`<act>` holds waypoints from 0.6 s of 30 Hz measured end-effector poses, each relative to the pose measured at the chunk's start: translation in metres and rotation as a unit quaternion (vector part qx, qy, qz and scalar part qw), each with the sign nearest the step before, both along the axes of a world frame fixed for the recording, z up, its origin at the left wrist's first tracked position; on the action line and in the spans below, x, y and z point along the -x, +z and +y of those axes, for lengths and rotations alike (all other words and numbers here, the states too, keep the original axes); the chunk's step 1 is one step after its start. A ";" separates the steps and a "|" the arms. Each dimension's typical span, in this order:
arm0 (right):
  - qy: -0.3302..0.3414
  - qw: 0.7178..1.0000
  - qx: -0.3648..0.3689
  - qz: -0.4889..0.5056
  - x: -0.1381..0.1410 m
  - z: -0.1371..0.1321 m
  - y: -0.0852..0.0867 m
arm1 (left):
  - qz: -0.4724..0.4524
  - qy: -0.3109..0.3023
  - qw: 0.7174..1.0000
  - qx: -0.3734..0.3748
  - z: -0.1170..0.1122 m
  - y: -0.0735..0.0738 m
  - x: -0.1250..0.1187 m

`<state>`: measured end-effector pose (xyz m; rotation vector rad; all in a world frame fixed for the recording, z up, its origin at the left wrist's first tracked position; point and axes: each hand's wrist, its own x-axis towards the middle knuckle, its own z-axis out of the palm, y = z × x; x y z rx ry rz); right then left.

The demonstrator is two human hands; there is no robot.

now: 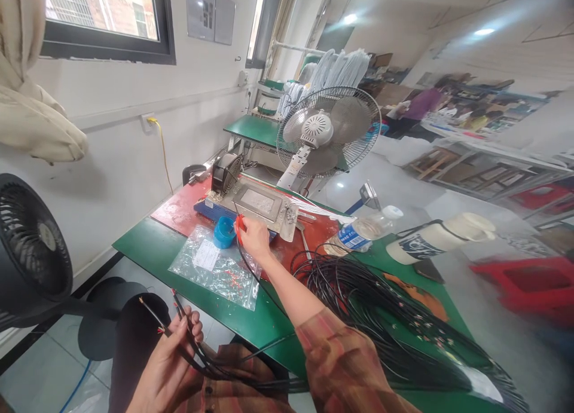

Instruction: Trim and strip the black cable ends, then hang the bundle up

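My left hand [173, 347], low in the view, is closed round several black cables [197, 365]. Their stripped ends [174, 293] show red and copper-coloured tips pointing up. My right hand [255, 239] reaches over the table and pinches a black cable [249, 263] with a bright red part [240, 228] at its end; the exact tip is hard to make out. Just left of that hand stands a small blue round tub [223, 232]. Beyond it is a blue-sided solder pot [215, 210] with a rectangular silvery basin [258, 201].
A clear plastic bag [188, 266] with red scraps lies in front of the tub. A large bundle of black cables [359, 299] covers the right side. A water bottle [359, 233], white jug [417, 245], small fan [226, 173] and standing fan [316, 129] are around.
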<state>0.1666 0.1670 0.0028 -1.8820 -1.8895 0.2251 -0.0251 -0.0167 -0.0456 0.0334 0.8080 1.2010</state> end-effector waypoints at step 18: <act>0.113 0.991 -0.069 -0.032 -0.005 0.000 -0.002 | -0.001 0.019 1.000 0.010 0.001 0.000 0.000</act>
